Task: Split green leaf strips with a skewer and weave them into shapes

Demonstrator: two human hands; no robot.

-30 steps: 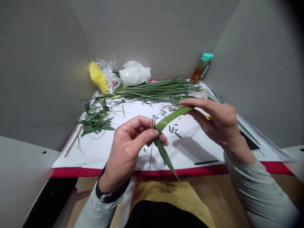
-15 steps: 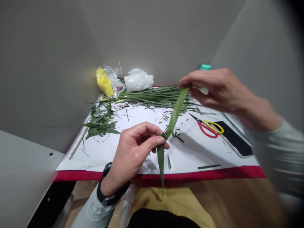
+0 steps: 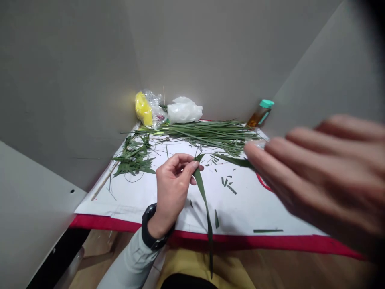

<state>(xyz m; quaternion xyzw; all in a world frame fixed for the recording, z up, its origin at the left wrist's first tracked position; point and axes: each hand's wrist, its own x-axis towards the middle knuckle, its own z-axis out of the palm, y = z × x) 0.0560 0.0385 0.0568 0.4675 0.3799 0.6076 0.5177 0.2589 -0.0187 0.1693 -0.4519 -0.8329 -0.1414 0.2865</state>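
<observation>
our left hand pinches a long green leaf, which hangs down past the red border! our right hand, blurred and spread open, hovers just beside the leaf's upper strip.

A long, narrow green leaf is pinched at a bend by the fingers of the left hand. Its pointed length hangs down, slightly curved, the tip dangling free. A darker strip runs from the pinch rightward toward the open, blurred right hand. A thin loop shows above the pinch.
</observation>
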